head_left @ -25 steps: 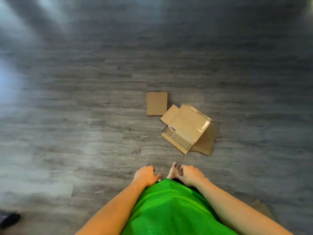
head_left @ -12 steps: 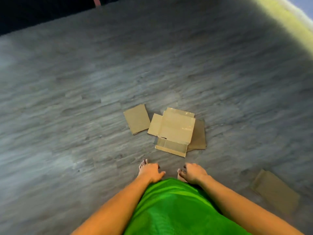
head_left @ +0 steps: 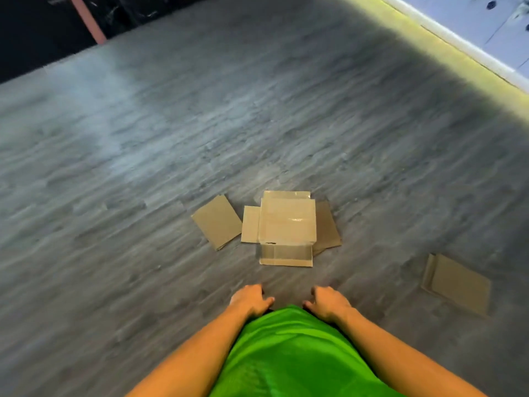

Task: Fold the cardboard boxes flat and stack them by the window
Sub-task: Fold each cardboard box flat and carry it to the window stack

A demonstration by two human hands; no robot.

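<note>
An upside-down cardboard box (head_left: 287, 224) with its flaps splayed out sits on the grey floor straight ahead of me. A flat cardboard piece (head_left: 216, 221) lies just left of it, and another flat piece (head_left: 457, 283) lies further right. My left hand (head_left: 249, 301) and my right hand (head_left: 327, 304) hang low in front of my green shirt, fingers loosely curled, holding nothing. Both hands are well short of the box.
Grey wood-look floor (head_left: 143, 167) spreads all around. A bright white wall or window base (head_left: 472, 32) runs along the top right. A dark area with a pink post (head_left: 88, 20) is at the top left.
The view has swung and risen: the box now sits square in front of me, the right-hand flat piece and the bright wall have come into sight. My hands stay low and hold nothing.
</note>
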